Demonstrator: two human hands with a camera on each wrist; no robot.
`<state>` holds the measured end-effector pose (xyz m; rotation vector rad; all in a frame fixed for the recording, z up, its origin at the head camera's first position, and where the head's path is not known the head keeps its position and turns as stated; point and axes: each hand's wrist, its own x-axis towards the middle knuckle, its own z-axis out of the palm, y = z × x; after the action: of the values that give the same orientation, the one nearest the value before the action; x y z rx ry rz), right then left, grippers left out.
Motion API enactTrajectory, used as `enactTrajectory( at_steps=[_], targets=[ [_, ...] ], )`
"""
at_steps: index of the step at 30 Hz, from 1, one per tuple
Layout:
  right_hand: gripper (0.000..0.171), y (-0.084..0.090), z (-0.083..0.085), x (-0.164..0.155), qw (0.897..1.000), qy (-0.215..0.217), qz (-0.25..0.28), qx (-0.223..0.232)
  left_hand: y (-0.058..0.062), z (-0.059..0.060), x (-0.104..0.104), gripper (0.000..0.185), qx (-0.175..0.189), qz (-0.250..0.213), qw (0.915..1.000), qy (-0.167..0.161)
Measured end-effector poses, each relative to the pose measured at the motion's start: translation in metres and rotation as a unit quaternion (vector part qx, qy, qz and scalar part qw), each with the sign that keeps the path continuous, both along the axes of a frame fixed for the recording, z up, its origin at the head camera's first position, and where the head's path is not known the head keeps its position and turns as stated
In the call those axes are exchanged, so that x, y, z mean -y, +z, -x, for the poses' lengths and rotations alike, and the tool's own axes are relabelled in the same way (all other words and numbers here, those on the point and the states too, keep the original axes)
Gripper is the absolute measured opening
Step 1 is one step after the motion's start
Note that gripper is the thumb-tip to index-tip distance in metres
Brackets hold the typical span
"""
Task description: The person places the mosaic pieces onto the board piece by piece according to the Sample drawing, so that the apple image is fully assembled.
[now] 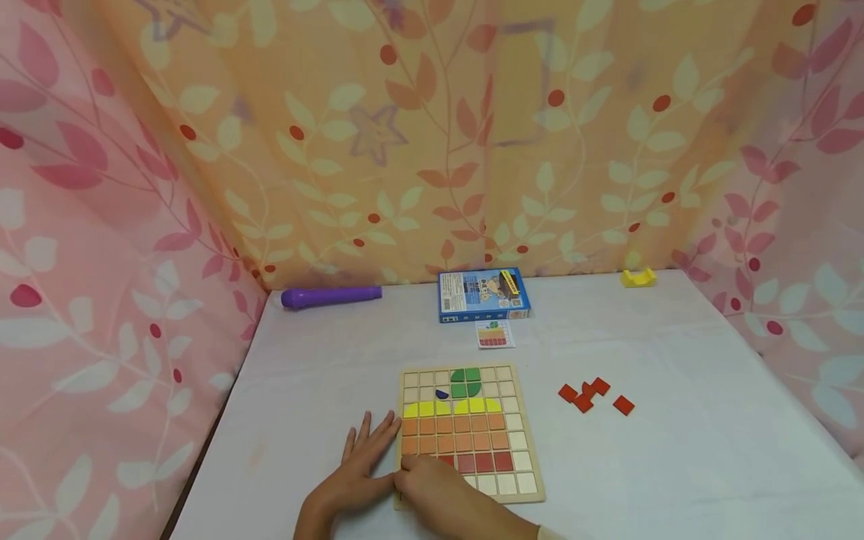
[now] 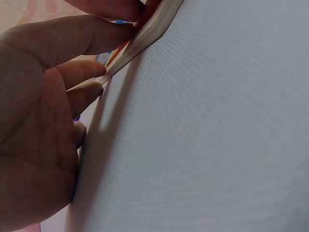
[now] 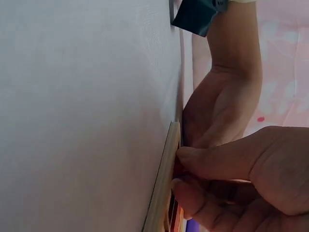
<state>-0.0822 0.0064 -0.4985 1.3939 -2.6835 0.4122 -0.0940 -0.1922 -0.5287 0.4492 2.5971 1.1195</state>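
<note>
A wooden grid board [image 1: 538,489] lies on the table with rows of tiles: green ones [image 1: 466,382] at the top, yellow tiles [image 1: 427,409] below, then two orange rows [image 1: 445,435] and a row of red tiles [image 1: 503,461]. My left hand [image 1: 358,474] rests beside the board's left side, fingers extended and spread, thumb at its edge. Over the lower left of the board my right hand [image 1: 442,491] pinches a red tile [image 3: 178,168] between thumb and forefinger, at the left end of the red row. The hand covers that corner in the head view.
Several loose red tiles [image 1: 583,401] lie right of the board. Behind it are a small pattern card [image 1: 495,335] and a blue box [image 1: 472,296]. A purple microphone-shaped object [image 1: 331,296] lies at the back left, a yellow piece [image 1: 638,279] at the back right. Patterned curtains [image 1: 418,150] surround the table.
</note>
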Motion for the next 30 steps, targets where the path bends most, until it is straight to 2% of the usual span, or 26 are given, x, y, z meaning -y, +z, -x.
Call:
enactTrajectory(
  at_steps=[5, 9, 15, 20, 26, 28, 30],
  targets=[
    [0.013, -0.007, 0.004, -0.010, 0.998, 0.014, 0.061, 0.028, 0.000, 0.000, -0.001, 0.092, 0.003, 0.000, 1.0000, -0.003],
    [0.011, -0.010, 0.005, -0.014, 0.995, 0.020, 0.095, 0.025, 0.001, 0.000, -0.002, 0.099, -0.003, 0.002, 1.0000, -0.006],
    [0.013, -0.011, 0.007, -0.010, 0.993, 0.033, 0.108, 0.013, 0.004, -0.001, 0.000, 0.097, -0.012, 0.004, 0.9999, -0.009],
    [0.012, -0.008, 0.007, -0.009, 0.995, 0.036, 0.095, 0.006, 0.001, 0.000, 0.003, 0.095, -0.014, 0.008, 0.9998, -0.010],
    [0.012, -0.002, 0.022, -0.041, 0.984, 0.089, 0.134, 0.077, 0.001, 0.000, 0.000, 0.095, -0.005, -0.002, 1.0000, -0.003],
    [0.011, 0.000, 0.030, -0.061, 0.982, 0.057, 0.138, 0.114, 0.002, 0.000, -0.001, 0.096, 0.000, 0.000, 1.0000, 0.003],
    [0.010, 0.001, 0.039, -0.083, 0.983, -0.012, 0.130, 0.128, 0.002, 0.000, -0.002, 0.097, 0.007, 0.007, 0.9999, 0.010]
  ],
)
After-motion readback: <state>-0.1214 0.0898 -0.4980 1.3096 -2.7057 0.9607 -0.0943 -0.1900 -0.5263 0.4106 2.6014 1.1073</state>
